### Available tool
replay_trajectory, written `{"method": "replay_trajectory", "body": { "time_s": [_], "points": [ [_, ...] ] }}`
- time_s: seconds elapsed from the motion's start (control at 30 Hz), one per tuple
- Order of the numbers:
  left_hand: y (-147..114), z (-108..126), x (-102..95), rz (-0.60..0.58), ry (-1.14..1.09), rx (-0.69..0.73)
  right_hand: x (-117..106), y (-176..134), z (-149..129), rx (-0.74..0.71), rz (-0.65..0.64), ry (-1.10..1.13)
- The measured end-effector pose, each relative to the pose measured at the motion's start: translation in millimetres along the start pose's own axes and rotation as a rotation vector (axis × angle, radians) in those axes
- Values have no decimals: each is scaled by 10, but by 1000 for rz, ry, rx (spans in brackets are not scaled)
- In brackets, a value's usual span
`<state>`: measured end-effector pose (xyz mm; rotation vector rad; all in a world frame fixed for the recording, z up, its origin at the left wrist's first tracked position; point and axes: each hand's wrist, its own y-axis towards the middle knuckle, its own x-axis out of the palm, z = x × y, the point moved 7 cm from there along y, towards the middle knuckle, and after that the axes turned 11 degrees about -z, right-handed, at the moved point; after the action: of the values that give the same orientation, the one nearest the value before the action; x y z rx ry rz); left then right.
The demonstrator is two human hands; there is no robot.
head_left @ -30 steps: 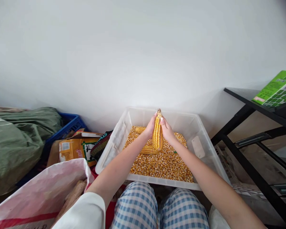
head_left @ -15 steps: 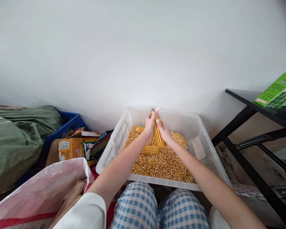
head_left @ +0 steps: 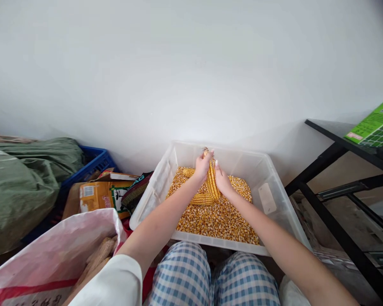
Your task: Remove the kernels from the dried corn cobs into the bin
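Observation:
My left hand [head_left: 203, 166] is closed around the upper end of a yellow ear of corn [head_left: 212, 183], whose dry tip pokes out above the fingers. Along the ear's right side lies my right hand [head_left: 222, 180], its thumb up on the kernels and its other fingers mostly hidden. Below both hands, loose corn kernels [head_left: 217, 223] cover the bottom of a clear plastic bin [head_left: 268, 161]. Another ear of corn [head_left: 200, 199] lies across the kernels beneath the held one. A further ear [head_left: 188, 172] is partly covered by my left hand.
At the left front stands a white and red sack [head_left: 67, 238] with bare cobs [head_left: 97, 257] inside. Behind it are an orange package [head_left: 95, 197], a blue crate [head_left: 98, 163] and a green cloth [head_left: 25, 178]. A black metal rack [head_left: 332, 212] with a green box [head_left: 376, 123] borders the right.
My right thumb has shifted slightly right and down along the ear. Both hands keep hold of the same ear, and the view has moved a little.

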<state>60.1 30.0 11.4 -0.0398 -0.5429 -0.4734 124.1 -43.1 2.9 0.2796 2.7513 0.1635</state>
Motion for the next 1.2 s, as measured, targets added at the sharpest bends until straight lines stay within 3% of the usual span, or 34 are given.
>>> {"method": "replay_trajectory", "body": {
  "time_s": [0.13, 0.47, 0.7, 0.9, 1.1, 1.2],
  "points": [
    [3, 76, -11, 30, -14, -9, 35, 39, -73, -83, -106, 67],
    [-14, 62, -11, 36, -21, 18, -4, -33, -52, -42, 56, -12],
    [61, 118, -93, 67, -66, 19, 52, 33, -83, -71, -149, 51],
    [58, 103, -121, 89, -82, 0, 23, 19, -61, -59, -103, 15],
    [72, 183, -172, 111, -125, 16, 61, 12, -149, -85, -240, 57],
    [73, 189, -210, 145, -130, 8, 53, 6, -107, -74, -192, 8]
  ]
}}
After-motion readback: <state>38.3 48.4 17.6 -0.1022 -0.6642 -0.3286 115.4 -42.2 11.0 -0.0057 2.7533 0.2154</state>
